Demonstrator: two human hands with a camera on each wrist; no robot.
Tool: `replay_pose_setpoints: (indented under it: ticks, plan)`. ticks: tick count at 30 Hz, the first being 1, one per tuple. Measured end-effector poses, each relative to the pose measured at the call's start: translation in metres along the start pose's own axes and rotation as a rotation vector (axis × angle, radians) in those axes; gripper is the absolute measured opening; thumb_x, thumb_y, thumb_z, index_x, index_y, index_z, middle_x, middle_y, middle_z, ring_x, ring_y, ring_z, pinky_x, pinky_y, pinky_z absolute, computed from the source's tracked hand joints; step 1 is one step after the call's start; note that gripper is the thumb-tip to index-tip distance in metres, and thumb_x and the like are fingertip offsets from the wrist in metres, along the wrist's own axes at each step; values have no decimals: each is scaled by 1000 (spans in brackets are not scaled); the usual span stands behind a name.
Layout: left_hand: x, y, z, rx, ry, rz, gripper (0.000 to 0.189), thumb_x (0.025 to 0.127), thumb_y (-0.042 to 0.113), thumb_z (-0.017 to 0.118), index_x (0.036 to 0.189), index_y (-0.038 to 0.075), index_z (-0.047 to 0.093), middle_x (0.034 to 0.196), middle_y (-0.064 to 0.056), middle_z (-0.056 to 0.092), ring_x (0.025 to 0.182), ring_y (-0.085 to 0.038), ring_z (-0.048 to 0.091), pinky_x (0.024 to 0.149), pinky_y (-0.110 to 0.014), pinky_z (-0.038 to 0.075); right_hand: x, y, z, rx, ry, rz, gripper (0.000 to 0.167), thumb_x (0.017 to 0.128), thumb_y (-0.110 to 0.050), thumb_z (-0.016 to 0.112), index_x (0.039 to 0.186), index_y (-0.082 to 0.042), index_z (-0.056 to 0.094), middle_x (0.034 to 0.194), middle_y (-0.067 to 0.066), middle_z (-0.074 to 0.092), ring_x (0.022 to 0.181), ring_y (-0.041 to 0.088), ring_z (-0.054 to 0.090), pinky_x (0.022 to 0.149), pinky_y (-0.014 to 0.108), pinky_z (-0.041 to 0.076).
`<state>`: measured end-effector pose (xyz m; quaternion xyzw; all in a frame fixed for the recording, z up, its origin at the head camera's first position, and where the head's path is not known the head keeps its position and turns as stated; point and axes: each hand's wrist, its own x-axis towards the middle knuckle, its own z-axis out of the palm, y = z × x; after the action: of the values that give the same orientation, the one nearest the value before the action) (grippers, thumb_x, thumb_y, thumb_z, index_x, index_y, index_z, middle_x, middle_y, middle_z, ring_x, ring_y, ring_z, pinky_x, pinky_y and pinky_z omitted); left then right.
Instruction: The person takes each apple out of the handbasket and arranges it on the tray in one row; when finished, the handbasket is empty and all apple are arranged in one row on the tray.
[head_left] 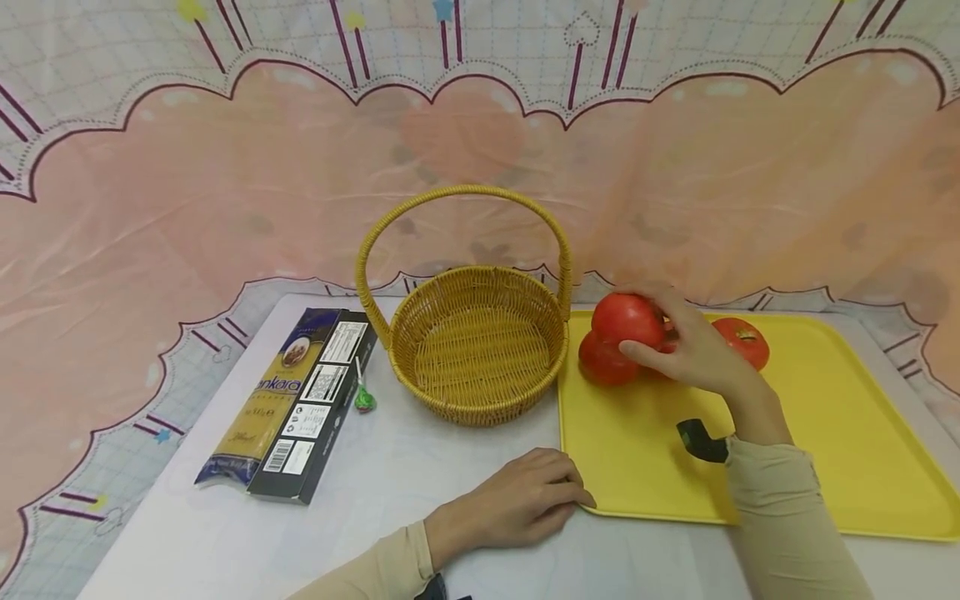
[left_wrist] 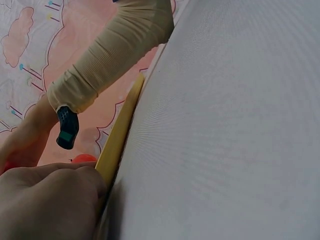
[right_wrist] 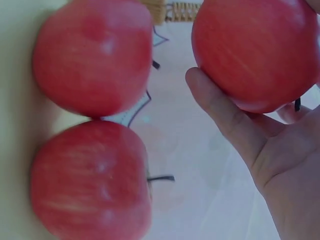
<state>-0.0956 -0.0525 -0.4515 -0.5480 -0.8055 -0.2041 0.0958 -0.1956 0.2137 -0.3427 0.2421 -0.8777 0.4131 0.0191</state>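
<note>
My right hand (head_left: 693,350) grips a red apple (head_left: 628,321), held up above the left part of the yellow tray (head_left: 637,458). Thumb and fingers lie round that apple (right_wrist: 255,50) in the right wrist view. Just below it a second apple (head_left: 603,367) sits on the tray. Another apple (head_left: 742,340) lies right of the hand, and a red patch behind the fingers is mostly hidden. At the tray's near left corner my left hand (head_left: 525,500) rests on the table, loosely bent fingers touching the rim; no pinch is visible.
Left of the tray stands a yellow wicker basket (head_left: 480,408) with a tall arched handle (head_left: 465,190). Farther left are an Ankara pasta pack (head_left: 262,408), a black box with white labels (head_left: 311,408) and a green lollipop (head_left: 364,400). A patterned cloth (head_left: 315,192) hangs behind.
</note>
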Motion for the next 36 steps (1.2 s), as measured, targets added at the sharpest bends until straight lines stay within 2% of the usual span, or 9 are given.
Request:
replay_pose_setpoints:
  ticks: [2,6,8,15,18,22,25,29,36]
  plan:
    - [0,0,1,-7,7,-1,22,95,17,51,110,22,66,102,10,58,105,-5,52,109,-19,32,0,1,-4,-13,11,-5,64,82,-21,73,136,-32,41,136,-4,42,118,23,46,89,45,50]
    - [1,0,2,-15,23,2,21,94,16,52,109,22,67,102,9,59,104,-5,53,109,-20,33,-2,2,-11,-28,24,10,64,82,-21,74,136,-31,41,132,-4,45,117,17,45,87,22,49]
    - [1,0,1,-25,30,3,21,94,16,53,109,22,67,101,9,59,104,-5,53,109,-20,34,-3,4,-14,-38,32,35,64,82,-23,73,136,-32,41,131,-5,46,116,16,45,85,17,47]
    - [2,-2,1,-28,42,9,21,93,15,54,108,21,67,100,9,59,102,-5,53,108,-21,35,-9,10,-26,-86,60,99,63,83,-29,71,137,-37,39,133,-7,40,113,20,44,87,41,46]
    - [2,-3,1,-17,41,10,21,93,15,54,109,21,67,100,9,59,103,-5,53,109,-20,34,-10,13,-32,-93,76,105,64,83,-27,72,137,-37,39,132,-8,40,113,14,42,86,30,47]
    - [2,-4,1,-24,40,4,21,93,15,54,108,21,67,100,10,58,103,-5,53,110,-19,32,-12,18,-39,-101,90,135,67,83,-28,73,138,-38,38,133,-9,38,113,14,41,82,20,44]
    - [2,-4,3,-49,44,-5,21,93,15,54,108,21,67,100,9,58,103,-5,52,110,-20,32,-13,20,-43,-110,95,161,68,83,-29,72,139,-39,36,134,-9,36,112,17,40,80,18,44]
    - [0,-3,5,-83,40,-26,21,93,15,54,108,21,68,100,9,59,101,-5,53,109,-21,34,-14,24,-44,-111,107,134,68,83,-25,72,140,-37,36,135,-7,37,109,14,41,79,12,42]
    - [0,-3,5,-53,24,-12,21,94,17,53,108,22,67,101,10,58,103,-3,52,108,-19,34,-17,32,-46,-132,135,175,70,83,-28,72,141,-39,34,134,-5,38,108,9,39,78,15,42]
